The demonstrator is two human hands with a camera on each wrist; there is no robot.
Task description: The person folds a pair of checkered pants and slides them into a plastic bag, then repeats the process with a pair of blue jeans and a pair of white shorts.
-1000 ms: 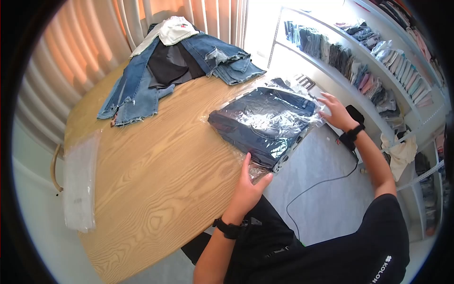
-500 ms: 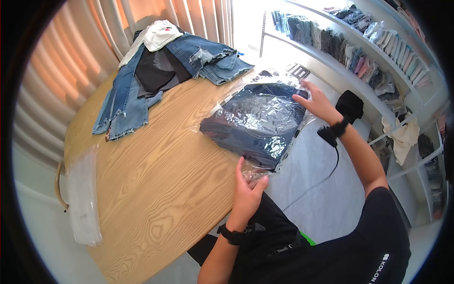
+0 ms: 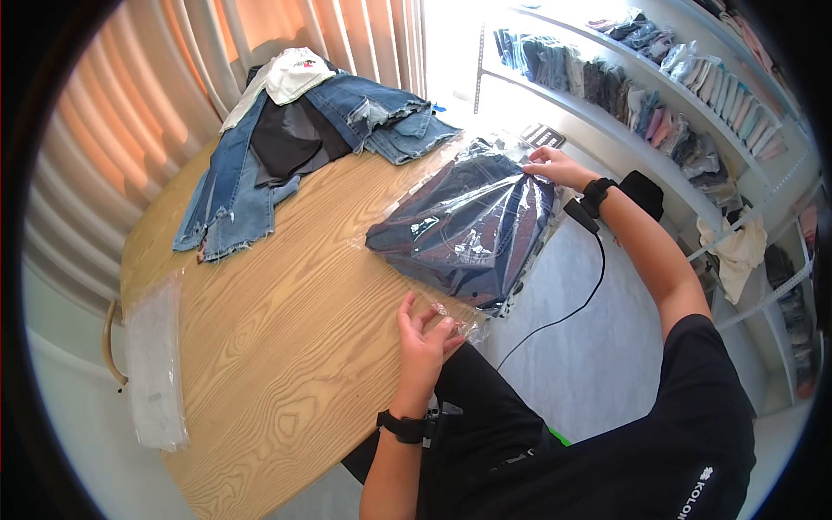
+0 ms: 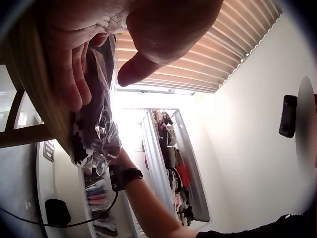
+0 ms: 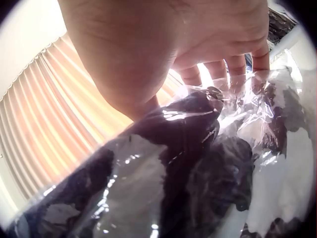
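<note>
A pair of folded dark blue jeans (image 3: 468, 230) lies in a clear plastic bag (image 5: 257, 114) at the table's right edge. My right hand (image 3: 559, 168) pinches the bag's film at its far right corner, and sharp creases fan out from the fingertips. In the right wrist view the fingers reach over the shiny film. My left hand (image 3: 422, 347) is at the bag's near end, its fingers loosely spread beside the loose plastic flap. The left wrist view shows its thumb (image 4: 136, 69) held apart from the fingers.
Blue ripped jeans (image 3: 230, 195), a black garment (image 3: 290, 143) and a white one (image 3: 299, 76) are spread at the table's (image 3: 286, 347) far end. Clear plastic bags (image 3: 156, 364) lie at the left edge. Shelves (image 3: 598, 104) of bagged clothes stand right; a black cable (image 3: 598, 277) hangs nearby.
My right hand has gone from resting spread on the bag's edge to pinching its film, pulling it into taut creases. My left hand has drawn slightly left, its fingers loosening from the near edge.
</note>
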